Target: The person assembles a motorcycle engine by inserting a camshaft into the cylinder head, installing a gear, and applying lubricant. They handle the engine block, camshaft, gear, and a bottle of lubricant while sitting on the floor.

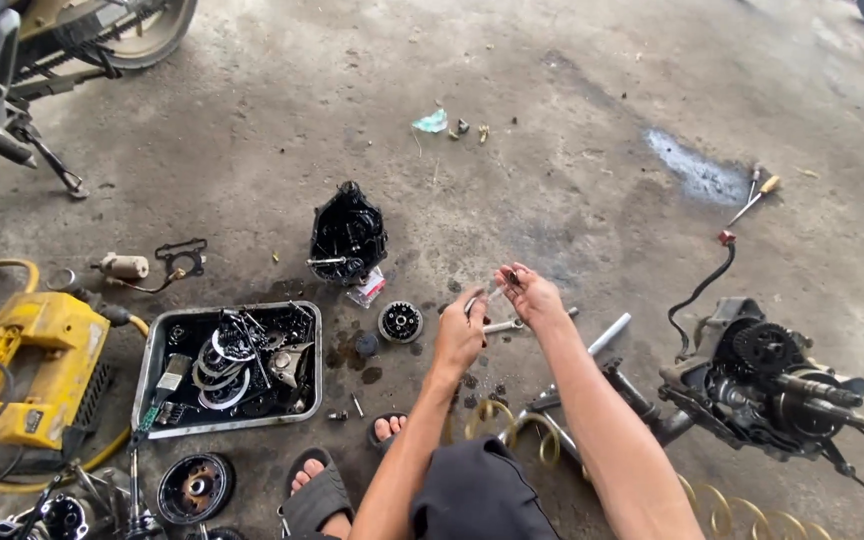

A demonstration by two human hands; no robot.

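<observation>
Squatting over a stained concrete floor, mid-frame, both hands raised together. Left hand curled, thumb and fingertips pinched toward a small part held between the 2 hands, too small and blurred to identify. Right hand pinching the same small part at its fingertips, other fingers loosely bent. Seemingly a fitting or inspecting step on 1 tiny piece; judged to call for a steady, fine grip with both hands kept close.

Just below the hands, on the floor: a wrench and a silver tube.

Left of centre, a metal tray holding oily rings, clutch-like plates and dark engine bits lying jumbled in black residue. Above it, a black engine cover standing upright. Beside the tray, a round gear hub. Far left, a yellow machine. Right edge, a stripped engine block with shafts exposed.
</observation>
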